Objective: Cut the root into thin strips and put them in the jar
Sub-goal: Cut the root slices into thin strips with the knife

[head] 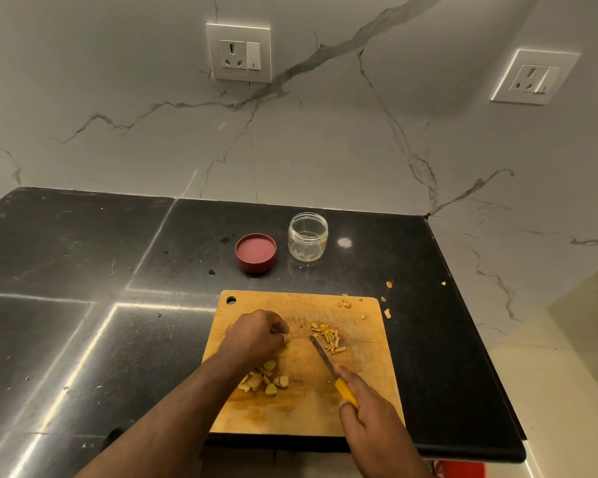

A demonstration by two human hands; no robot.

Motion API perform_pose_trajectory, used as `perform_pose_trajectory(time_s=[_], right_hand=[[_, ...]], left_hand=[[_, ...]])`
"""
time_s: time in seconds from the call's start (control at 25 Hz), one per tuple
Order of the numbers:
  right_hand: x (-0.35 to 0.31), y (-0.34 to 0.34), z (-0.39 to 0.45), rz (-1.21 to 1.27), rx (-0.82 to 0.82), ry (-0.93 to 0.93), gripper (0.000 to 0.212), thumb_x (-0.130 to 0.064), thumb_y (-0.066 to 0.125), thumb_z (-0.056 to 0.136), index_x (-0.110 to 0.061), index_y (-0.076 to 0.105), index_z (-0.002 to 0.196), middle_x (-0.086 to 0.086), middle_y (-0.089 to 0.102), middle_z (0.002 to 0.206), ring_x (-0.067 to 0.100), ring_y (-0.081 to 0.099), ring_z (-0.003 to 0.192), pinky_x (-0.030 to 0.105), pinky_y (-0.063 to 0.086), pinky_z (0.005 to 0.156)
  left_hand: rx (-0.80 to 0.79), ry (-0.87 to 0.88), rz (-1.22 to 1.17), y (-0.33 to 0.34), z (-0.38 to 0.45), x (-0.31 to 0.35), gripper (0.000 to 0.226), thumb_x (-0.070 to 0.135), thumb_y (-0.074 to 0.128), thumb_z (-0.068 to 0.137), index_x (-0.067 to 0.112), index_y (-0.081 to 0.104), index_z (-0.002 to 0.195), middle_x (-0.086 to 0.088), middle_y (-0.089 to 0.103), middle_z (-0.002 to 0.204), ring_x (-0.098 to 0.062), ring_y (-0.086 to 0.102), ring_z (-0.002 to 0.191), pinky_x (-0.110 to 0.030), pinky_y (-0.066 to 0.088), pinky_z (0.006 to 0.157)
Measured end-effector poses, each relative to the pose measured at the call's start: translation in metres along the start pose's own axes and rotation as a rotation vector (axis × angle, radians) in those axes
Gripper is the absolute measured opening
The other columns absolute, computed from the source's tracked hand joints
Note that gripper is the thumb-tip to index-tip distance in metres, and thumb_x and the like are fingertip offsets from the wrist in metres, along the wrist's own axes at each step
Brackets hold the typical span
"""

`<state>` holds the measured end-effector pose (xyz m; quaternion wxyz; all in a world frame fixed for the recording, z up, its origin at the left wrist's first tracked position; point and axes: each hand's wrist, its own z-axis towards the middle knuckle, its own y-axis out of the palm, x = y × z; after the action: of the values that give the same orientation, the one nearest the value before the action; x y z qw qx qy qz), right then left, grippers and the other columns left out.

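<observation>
Two wall sockets (238,52) sit in the veined marble wall above a black stone counter (83,270). On it lies the wooden cutting board (301,408); beyond the board stand the open glass jar (307,236) and red lid (256,252). Root chunks (266,379) lie board-left, thin strips (329,337) board-centre. The right hand (366,415) grips the knife (328,365), blade pointing away-left toward the strips. The left hand (256,336) is curled knuckles-up; whether it holds anything is unclear.

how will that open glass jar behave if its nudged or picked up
The jar looks like clear glass, so probably rigid, breakable and smooth to grip. It stands upright, squat and wide-mouthed, on the glossy black counter, so a nudge would likely slide it rather than tip it. Nearly empty, it is probably light.
</observation>
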<state>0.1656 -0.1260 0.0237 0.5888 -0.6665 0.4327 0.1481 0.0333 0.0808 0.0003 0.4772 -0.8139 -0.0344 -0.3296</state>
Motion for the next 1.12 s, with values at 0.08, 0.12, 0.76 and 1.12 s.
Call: perform_pose_trajectory(time_s=[0.08,0.12,0.76,1.12], right_hand=[[-0.006,0.002,0.001,-0.02,-0.008,-0.005,0.049,-0.027,0.04,0.102,-0.042,0.032,0.148,-0.015,0.047,0.139,-0.001,0.046,0.114,0.016,0.037,0.1],[-0.01,0.004,0.003,-0.031,-0.015,-0.018,0.05,-0.027,0.039,0.103,-0.04,0.029,0.15,-0.014,0.045,0.141,-0.002,0.044,0.116,0.015,0.034,0.101],[-0.045,0.029,0.018,-0.211,-0.103,-0.056,0.057,-0.026,0.031,0.103,-0.033,0.011,0.156,-0.004,0.039,0.144,0.014,0.047,0.121,0.027,0.04,0.1],[-0.036,0.025,0.006,-0.19,-0.101,0.016,0.057,-0.029,0.032,0.102,-0.037,0.012,0.155,-0.008,0.036,0.15,0.012,0.047,0.128,0.026,0.039,0.106]], left_hand=[[-0.009,-0.013,0.024,0.0,-0.001,-0.001,0.023,0.022,0.07,0.091,0.031,0.072,0.112,0.019,0.068,0.1,-0.003,0.062,0.097,-0.037,0.055,0.095],[-0.011,-0.016,0.041,0.001,-0.001,-0.001,0.022,0.022,0.07,0.091,0.032,0.072,0.111,0.02,0.066,0.095,-0.004,0.062,0.096,-0.039,0.054,0.095],[0.116,-0.056,0.095,0.007,-0.006,0.002,0.007,0.035,0.064,0.09,0.035,0.07,0.094,0.02,0.067,0.094,-0.007,0.057,0.097,-0.041,0.033,0.086],[0.106,-0.073,0.09,0.006,-0.005,-0.003,0.007,0.041,0.067,0.089,0.038,0.072,0.093,0.023,0.068,0.098,-0.007,0.056,0.102,-0.041,0.03,0.085]])
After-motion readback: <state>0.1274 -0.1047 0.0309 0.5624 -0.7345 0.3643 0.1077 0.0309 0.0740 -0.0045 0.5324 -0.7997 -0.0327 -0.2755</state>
